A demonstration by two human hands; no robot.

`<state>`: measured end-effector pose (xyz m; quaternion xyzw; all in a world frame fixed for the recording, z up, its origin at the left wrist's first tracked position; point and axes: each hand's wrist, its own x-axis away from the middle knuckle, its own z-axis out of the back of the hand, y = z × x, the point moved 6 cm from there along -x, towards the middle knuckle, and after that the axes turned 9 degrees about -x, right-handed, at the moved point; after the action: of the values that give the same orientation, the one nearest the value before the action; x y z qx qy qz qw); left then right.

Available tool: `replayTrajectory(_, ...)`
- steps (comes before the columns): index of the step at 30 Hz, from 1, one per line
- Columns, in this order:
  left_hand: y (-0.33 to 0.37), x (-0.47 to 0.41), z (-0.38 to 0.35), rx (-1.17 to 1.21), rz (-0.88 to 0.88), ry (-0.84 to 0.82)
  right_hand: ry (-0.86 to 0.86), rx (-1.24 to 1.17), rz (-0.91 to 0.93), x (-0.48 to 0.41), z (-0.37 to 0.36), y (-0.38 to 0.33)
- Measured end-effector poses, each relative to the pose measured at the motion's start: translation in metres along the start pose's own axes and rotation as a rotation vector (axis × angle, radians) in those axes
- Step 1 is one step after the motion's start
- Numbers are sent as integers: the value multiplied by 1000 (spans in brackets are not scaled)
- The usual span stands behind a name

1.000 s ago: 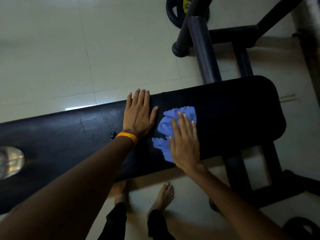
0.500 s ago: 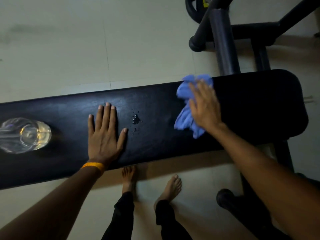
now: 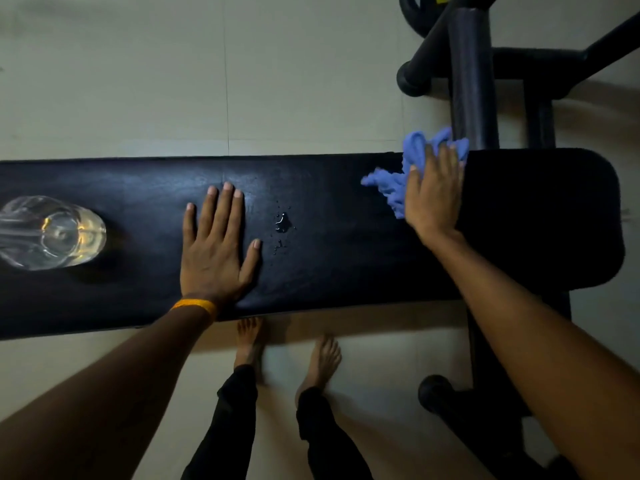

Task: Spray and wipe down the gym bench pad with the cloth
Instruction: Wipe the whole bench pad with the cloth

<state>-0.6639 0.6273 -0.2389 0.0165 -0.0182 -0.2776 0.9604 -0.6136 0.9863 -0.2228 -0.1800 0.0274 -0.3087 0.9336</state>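
A long black bench pad [image 3: 346, 265] runs across the view. My right hand [image 3: 434, 195] presses a crumpled blue cloth [image 3: 391, 188] flat against the pad at its far edge, right of centre; part of the cloth bunches over the edge. My left hand [image 3: 216, 251] lies flat on the pad with fingers spread, holding nothing, an orange band on the wrist. Between the two hands sit a few liquid drops [image 3: 283, 223]. A clear spray bottle [image 3: 52, 233] lies on the pad at the far left.
Black frame tubes and a padded roller [image 3: 472, 81] rise behind the pad at upper right. More frame and a rubber foot [image 3: 434, 393] stand at lower right. My bare feet [image 3: 322, 358] are on the pale tiled floor beside the pad's near edge.
My right hand has slid the cloth from the middle of the pad to its far edge and rightward. My left hand has shifted left, leaving the drops between the hands. The bottle has come into view.
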Motion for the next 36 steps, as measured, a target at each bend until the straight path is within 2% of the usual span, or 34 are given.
replayTrajectory(1, 0, -1, 0, -5, 0, 0, 27, 10, -39, 9, -4, -10)
replayTrajectory(3, -1, 0, 0, -12, 6, -4, 46, -33, 35, 53, -16, -39)
replayTrajectory(7, 1, 0, 0, -22, 3, -6, -56, -89, 195, 130, -21, -58)
replayTrajectory(11, -1, 0, 0, -28, 7, 4, -89, 59, 256, 104, -15, -61)
replayTrajectory(16, -1, -1, 0, -23, 5, -5, -196, 51, 406, 112, -31, -62)
replayTrajectory(21, -2, -1, -1, -20, -1, -14, -252, 66, 657, 96, -22, -47)
replayTrajectory(22, -2, -1, -2, -20, -3, -15, -224, 78, 620, 84, -22, -42)
replayTrajectory(23, -2, -1, -2, -22, -6, -14, -169, 79, 505, 72, -24, -37)
replayTrajectory(26, -3, -2, -2, -12, -16, -18, 169, -19, -127, 88, -31, -56)
replayTrajectory(27, -3, -1, -2, -5, -16, -15, 221, -85, -246, 108, -37, -75)
replayTrajectory(28, -3, -1, -2, 3, -19, -13, 212, -117, -247, 129, -46, -97)
replayTrajectory(29, -3, 0, -2, 9, -23, -12, 131, -120, -142, 147, -53, -115)
replayTrajectory(31, -4, 0, -1, 26, -26, -1, -61, -65, 240, 158, -60, -125)
replayTrajectory(32, -4, 1, -1, 30, -25, 0, -114, -39, 378, 148, -55, -117)
replayTrajectory(33, -4, 1, 0, 30, -26, 1, -144, -3, 428, 130, -51, -105)
replayTrajectory(34, -4, 1, 0, 32, -27, 4, -128, 40, 394, 107, -49, -92)
replayTrajectory(36, -4, 1, 2, 43, -30, 9, 4, 44, 85, 61, -41, -77)
